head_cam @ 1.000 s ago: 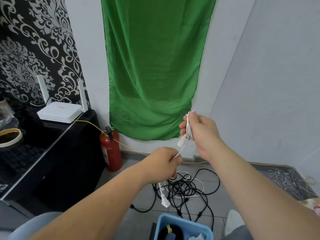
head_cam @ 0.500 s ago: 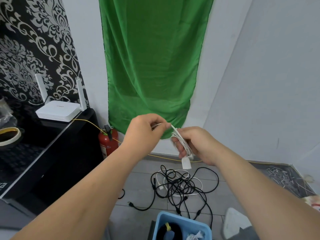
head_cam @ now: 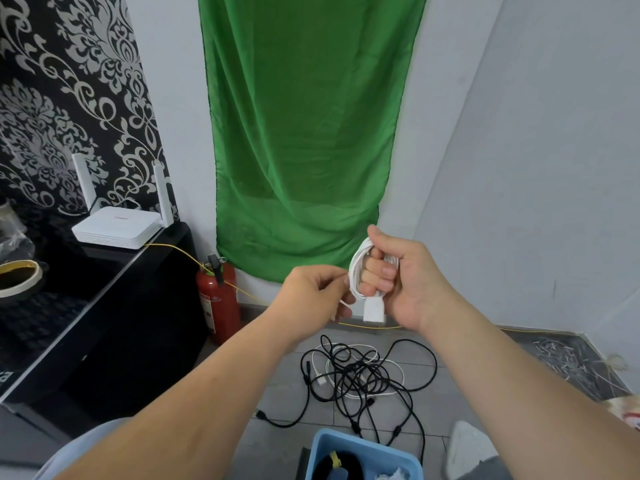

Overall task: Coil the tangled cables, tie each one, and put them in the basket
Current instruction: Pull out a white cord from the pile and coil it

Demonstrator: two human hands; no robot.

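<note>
My right hand point(head_cam: 398, 282) grips a small coil of white cable point(head_cam: 356, 271), looped round its fingers, with the white plug point(head_cam: 374, 310) hanging below. My left hand point(head_cam: 317, 296) pinches the loose end of the same white cable just left of the coil. Both hands are held up above the floor. On the grey tiles below lies a tangle of black and white cables point(head_cam: 360, 375). The blue basket point(head_cam: 363, 452) sits at the bottom edge, holding a tied black coil and something white.
A black cabinet point(head_cam: 104, 306) on the left carries a white router point(head_cam: 117, 230) and a roll of tape point(head_cam: 19, 277). A red fire extinguisher point(head_cam: 218, 299) stands by the wall under a green cloth point(head_cam: 301, 133). A thin yellow wire runs along the skirting.
My right hand has turned palm toward me with the coil wrapped round its fingers. My left hand has dropped and come in close beside the coil, still pinching the cable end.
</note>
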